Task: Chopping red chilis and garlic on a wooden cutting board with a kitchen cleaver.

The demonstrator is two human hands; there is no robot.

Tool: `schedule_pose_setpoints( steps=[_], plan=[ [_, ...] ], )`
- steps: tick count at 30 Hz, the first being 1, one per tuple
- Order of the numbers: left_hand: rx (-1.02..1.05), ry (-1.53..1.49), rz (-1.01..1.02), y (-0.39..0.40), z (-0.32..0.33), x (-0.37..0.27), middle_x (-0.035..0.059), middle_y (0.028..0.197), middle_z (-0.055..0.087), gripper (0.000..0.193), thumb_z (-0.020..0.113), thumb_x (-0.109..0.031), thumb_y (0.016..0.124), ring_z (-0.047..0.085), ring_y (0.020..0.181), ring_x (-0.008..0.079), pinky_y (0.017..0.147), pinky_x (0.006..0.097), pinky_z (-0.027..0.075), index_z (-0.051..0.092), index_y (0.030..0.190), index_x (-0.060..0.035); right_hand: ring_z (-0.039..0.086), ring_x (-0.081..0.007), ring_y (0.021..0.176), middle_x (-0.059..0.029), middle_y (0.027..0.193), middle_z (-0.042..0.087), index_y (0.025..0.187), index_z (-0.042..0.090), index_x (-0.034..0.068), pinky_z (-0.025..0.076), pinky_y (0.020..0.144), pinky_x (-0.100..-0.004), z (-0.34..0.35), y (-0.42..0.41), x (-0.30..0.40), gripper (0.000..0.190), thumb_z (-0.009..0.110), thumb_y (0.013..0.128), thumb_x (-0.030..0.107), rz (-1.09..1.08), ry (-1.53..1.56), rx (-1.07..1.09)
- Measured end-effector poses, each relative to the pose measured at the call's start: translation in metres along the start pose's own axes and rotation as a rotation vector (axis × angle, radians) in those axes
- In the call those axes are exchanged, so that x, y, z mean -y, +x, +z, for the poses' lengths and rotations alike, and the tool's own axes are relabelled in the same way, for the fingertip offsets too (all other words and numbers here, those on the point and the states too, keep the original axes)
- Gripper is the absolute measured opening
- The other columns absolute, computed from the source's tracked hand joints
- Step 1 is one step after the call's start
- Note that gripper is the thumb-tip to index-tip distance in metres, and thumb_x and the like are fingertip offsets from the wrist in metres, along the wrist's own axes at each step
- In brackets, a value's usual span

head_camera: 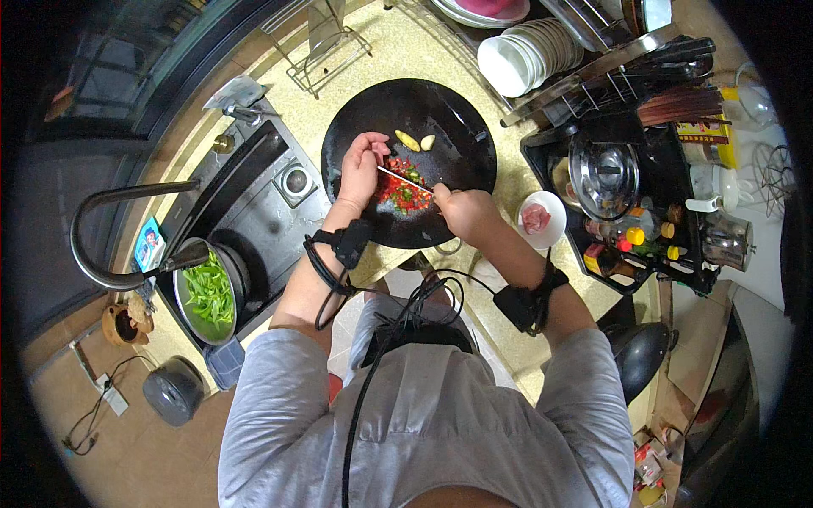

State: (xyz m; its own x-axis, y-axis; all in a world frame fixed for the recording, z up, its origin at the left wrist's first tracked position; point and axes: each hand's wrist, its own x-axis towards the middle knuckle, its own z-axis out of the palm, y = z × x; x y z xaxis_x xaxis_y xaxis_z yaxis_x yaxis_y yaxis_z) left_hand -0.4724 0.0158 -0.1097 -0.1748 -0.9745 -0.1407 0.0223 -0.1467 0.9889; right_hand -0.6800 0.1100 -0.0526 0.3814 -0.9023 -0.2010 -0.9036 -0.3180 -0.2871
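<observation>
On a round black cutting board [457, 146] lies a pile of chopped red and green chillies [409, 200]. My right hand [462, 209] grips the handle of a kitchen knife [404, 180], whose blade crosses the pile, edge-on to the view. At the far end of the blade is my left hand [363, 166], fingers curled; whether they touch the blade or hold anything cannot be told. Behind the pile lie a yellowish elongated piece [407, 140], its kind unclear, and a peeled garlic clove [428, 142]. A white bowl [556, 223] with raw meat [535, 218] stands to the right of the board.
Left is a sink [260, 222] with a curved faucet [82, 235] above a metal bowl of cut green vegetables [208, 291]. A dish rack [508, 120] with white bowls stands back right, beside a black tray [575, 254] holding bottles and a glass lid [603, 171]. Cables hang between my forearms.
</observation>
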Motion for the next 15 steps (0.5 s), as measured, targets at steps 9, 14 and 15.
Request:
schedule_pose_setpoints(
  steps=[9,14,15],
  plan=[
    [0.029,-0.124,-0.088,0.025,0.000,-0.012,0.0064,0.090,0.062,0.034,0.033,0.008,0.087,0.050,0.074,0.0103,0.071,0.0215,0.042,0.059,0.109,0.0019,0.067,-0.0365,0.063,-0.0181,0.066,0.065,0.094,0.053,0.004,0.052,0.056,-0.0493,-0.025,0.005,-0.002,0.014,0.052,0.088,0.016,0.052,-0.009,0.036],
    [0.134,-0.030,-0.074,0.021,0.009,-0.003,0.0056,0.093,0.063,0.038,0.032,0.009,0.085,0.051,0.075,0.0109,0.072,0.0225,0.044,0.059,0.109,0.0010,0.066,-0.0370,0.061,-0.0174,0.065,0.064,0.092,0.052,0.005,0.052,0.055,-0.0484,0.000,-0.002,-0.015,0.012,0.052,0.088,0.016,0.067,0.031,-0.037],
    [0.172,0.000,-0.090,0.021,0.008,-0.002,0.0055,0.093,0.063,0.037,0.033,0.010,0.085,0.053,0.076,0.0111,0.073,0.0229,0.045,0.060,0.109,0.0007,0.066,-0.0359,0.060,-0.0167,0.064,0.064,0.092,0.052,0.006,0.052,0.053,-0.0470,0.007,-0.005,-0.017,0.011,0.053,0.085,0.014,0.052,0.037,-0.086]
  ],
)
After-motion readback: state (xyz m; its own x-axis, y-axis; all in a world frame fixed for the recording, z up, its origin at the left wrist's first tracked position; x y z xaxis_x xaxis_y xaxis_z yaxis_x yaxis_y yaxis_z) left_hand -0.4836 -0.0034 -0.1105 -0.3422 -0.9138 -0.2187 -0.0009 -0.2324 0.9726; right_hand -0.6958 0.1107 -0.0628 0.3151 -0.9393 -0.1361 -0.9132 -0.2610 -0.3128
